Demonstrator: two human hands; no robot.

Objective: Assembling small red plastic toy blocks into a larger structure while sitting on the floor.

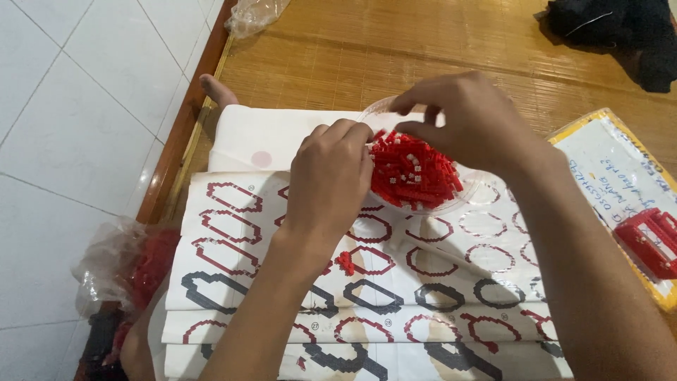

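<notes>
**Two hands at a dish of little red bricks**

The left hand (330, 173) sits w/ its back up, fingers curled down & close together. The tips touch the near edge of the pile of red bricks (412, 173). Can't tell if it pinches one, the tips are hidden under the hand.

The right hand (462, 116) comes in from the right & hangs over the top of the same pile. Thumb & first fingers are pressed together in a pinch, right at the back rim of the dish. What's between them is too small to see.

The bricks are tiny, mostly red w/ a few white bits. They lie heaped in a clear round dish (374, 111). The dish stands on big paper sheets (240, 141) w/ printed rings in red & black, row after row. The sheets lie stacked like steps on a woven mat (395, 42).

One small red clump (345, 262) lies alone on the paper, just below the left wrist, apart from the dish.

Left side, at the mat's edge: a clear plastic bag (116, 264) w/ more red bits inside. Right side: a red boxy piece (649, 240) on a yellow-edged card (606, 159). Top right: dark cloth (613, 28). Top middle: another clear bag (254, 14). White floor tiles (77, 106) on the left.
</notes>
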